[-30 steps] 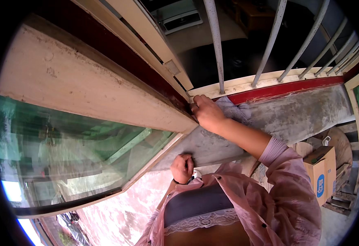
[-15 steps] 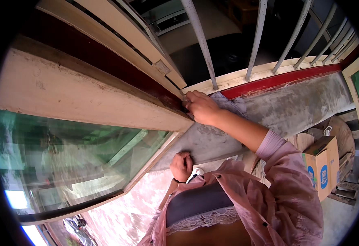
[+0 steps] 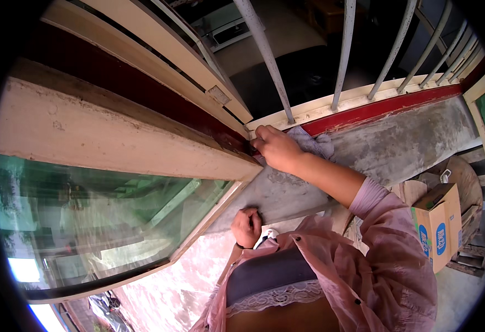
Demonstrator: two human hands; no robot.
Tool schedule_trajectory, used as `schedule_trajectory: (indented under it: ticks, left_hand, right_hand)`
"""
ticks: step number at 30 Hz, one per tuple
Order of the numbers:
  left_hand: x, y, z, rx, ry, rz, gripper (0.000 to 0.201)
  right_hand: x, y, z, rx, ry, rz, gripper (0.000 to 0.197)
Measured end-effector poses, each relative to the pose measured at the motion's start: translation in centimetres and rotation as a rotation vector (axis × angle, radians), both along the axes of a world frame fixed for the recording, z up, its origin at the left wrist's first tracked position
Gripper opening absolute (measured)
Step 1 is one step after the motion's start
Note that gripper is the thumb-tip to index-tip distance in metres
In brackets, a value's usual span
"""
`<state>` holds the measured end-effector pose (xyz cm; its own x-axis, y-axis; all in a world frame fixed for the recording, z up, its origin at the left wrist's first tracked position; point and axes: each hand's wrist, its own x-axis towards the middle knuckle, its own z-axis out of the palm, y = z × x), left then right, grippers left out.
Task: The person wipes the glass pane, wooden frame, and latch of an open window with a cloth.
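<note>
My right hand (image 3: 278, 148) reaches into the corner where the cream window frame (image 3: 220, 124) meets the sill (image 3: 386, 141). Its fingers are bent and closed at the corner, the tips partly hidden. A crumpled grey-lilac cloth (image 3: 315, 144) runs out from behind that hand and wrist onto the sill, and a scrap of the same colour shows under the fingers. Close to the sill's front edge my left hand (image 3: 247, 227) is curled into a loose fist, a dark band at its wrist. Whatever its fingers may hold is hidden.
An open casement (image 3: 132, 146) with green-tinted glass fills the left. White metal bars (image 3: 345, 55) rise behind the red-and-cream frame rail (image 3: 389, 108). At right, a cardboard box (image 3: 442, 227) stands beside round wooden pieces (image 3: 464, 182). A dim room lies beyond the bars.
My right hand stays at the frame corner, its fingers bunched a little tighter. The left fist keeps its place; the whole view has shifted slightly.
</note>
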<state>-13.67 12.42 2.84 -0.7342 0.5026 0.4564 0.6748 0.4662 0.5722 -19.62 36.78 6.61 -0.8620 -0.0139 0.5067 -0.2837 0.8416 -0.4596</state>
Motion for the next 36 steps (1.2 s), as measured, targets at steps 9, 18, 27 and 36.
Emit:
schedule_trajectory:
  ticks: [9, 18, 27, 36]
  left_hand:
    - [0.0, -0.1, -0.5, 0.008, 0.022, -0.026, 0.012]
    - [0.0, 0.0, -0.5, -0.023, 0.025, 0.010, 0.010]
    - [0.4, -2.4, -0.6, 0.097, -0.511, 0.065, 0.014]
    - [0.7, -10.2, 3.9, 1.331, -1.195, 0.365, 0.032]
  right_hand:
    - [-0.6, -1.1, 0.2, 0.021, -0.030, -0.042, 0.014]
    - [-2.2, 2.9, 1.6, -0.199, -0.552, 0.396, 0.019]
    - [-0.5, 3.7, 1.8, -0.340, -0.473, 0.121, 0.018]
    - [0.9, 2.6, 2.7, -0.266, -0.153, 0.116, 0.016]
